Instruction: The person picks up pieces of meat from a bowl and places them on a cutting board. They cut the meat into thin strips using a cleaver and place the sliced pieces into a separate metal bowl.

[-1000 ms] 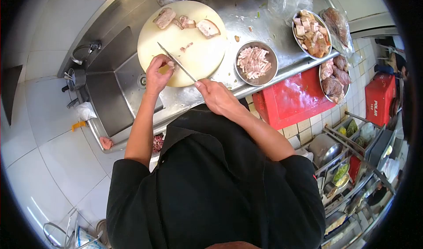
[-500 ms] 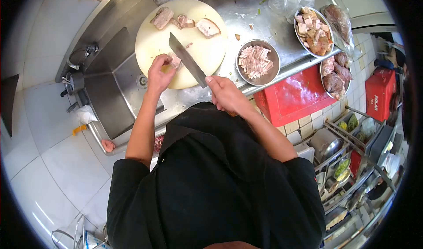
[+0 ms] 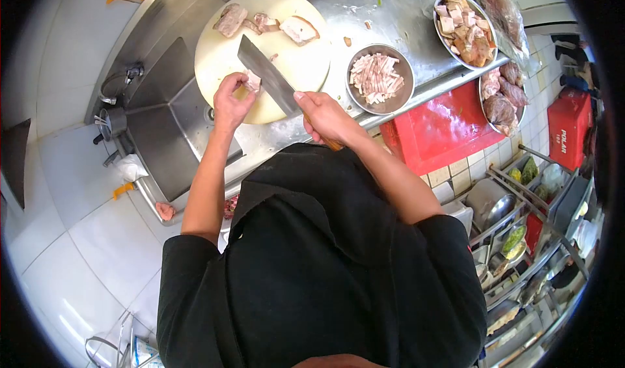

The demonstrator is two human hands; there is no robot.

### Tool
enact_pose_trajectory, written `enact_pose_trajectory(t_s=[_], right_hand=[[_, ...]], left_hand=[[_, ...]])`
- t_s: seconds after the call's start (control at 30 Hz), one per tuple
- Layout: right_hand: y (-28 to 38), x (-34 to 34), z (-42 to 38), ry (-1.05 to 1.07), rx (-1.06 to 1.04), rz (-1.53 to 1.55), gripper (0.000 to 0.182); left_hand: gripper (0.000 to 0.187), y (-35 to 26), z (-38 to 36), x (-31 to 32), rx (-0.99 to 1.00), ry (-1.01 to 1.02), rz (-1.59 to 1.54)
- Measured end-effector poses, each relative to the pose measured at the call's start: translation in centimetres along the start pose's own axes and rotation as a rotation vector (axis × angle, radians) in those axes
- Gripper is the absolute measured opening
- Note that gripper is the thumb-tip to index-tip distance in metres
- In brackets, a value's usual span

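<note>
My left hand (image 3: 232, 101) pinches a small piece of meat (image 3: 252, 81) over the lower left of the round cutting board (image 3: 299, 75). My right hand (image 3: 327, 117) is closed around the handle of a cleaver (image 3: 268, 75), whose blade slants up and left across the board, beside the held piece. Three larger pieces lie at the board's top: a chunk (image 3: 230, 20) at left, a smaller one (image 3: 265, 22) in the middle and a pale slab (image 3: 299, 30) at right. Right of the board, a steel bowl (image 3: 409, 81) holds thin meat strips (image 3: 375, 77).
At left is a steel sink (image 3: 159, 134) with a faucet (image 3: 135, 72). A bowl of cubed meat (image 3: 465, 29) stands at the counter's right, near bagged meat (image 3: 501, 16). Below are a red lid (image 3: 443, 130), another meat bowl (image 3: 502, 101) and a metal rack (image 3: 514, 186).
My left hand has lifted and turned the small meat piece so more of it shows. The cleaver has shifted slightly away from it, and the whole view has moved a little.
</note>
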State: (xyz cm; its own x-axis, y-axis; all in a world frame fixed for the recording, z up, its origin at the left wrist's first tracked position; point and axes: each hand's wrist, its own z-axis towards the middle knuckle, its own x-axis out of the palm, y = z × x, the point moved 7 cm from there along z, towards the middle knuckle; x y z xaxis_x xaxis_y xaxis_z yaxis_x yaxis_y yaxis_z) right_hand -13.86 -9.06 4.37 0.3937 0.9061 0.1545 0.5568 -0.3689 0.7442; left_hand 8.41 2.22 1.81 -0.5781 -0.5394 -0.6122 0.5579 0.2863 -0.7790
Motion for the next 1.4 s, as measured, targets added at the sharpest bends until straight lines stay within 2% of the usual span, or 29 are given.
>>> enact_pose_trajectory(t_s=[0.13,0.37,0.63,0.73,0.93,1.07,1.23,1.33,1.4], right_hand=[[0.3,0.5,0.9,-0.009,0.019,0.005,0.053],[0.3,1.2,2.7,-0.024,-0.070,-0.106,0.054],[-0.2,0.5,-1.0,-0.055,-0.011,-0.195,0.053],[0.3,0.9,0.3,-0.186,-0.162,-0.395,0.053],[1.3,2.0,1.2,-0.239,-0.188,-0.474,0.052],[1.3,2.1,1.1,-0.216,-0.209,-0.529,0.051],[-0.9,1.5,-1.2,-0.182,-0.198,-0.550,0.049],[-0.2,2.1,-0.7,-0.209,-0.088,-0.630,0.045],[0.6,3.1,-0.5,-0.235,-0.133,-0.700,0.045]], left_hand=[[0.037,0.3,-0.1,0.2,-0.013,-0.015,-0.052],[0.038,1.1,-0.5,0.6,-0.035,-0.045,-0.028],[0.038,-0.2,-1.2,2.2,0.005,-0.084,-0.079],[0.038,-0.1,-0.9,2.0,-0.020,-0.051,-0.034],[0.038,0.0,-1.0,2.1,-0.024,-0.066,-0.026],[0.039,0.3,-1.6,2.5,-0.053,-0.149,-0.025],[0.040,1.0,-2.3,3.0,-0.071,-0.226,-0.134],[0.039,0.8,-2.2,2.8,-0.065,-0.209,-0.082],[0.040,0.6,-2.3,2.8,-0.066,-0.201,-0.053]])
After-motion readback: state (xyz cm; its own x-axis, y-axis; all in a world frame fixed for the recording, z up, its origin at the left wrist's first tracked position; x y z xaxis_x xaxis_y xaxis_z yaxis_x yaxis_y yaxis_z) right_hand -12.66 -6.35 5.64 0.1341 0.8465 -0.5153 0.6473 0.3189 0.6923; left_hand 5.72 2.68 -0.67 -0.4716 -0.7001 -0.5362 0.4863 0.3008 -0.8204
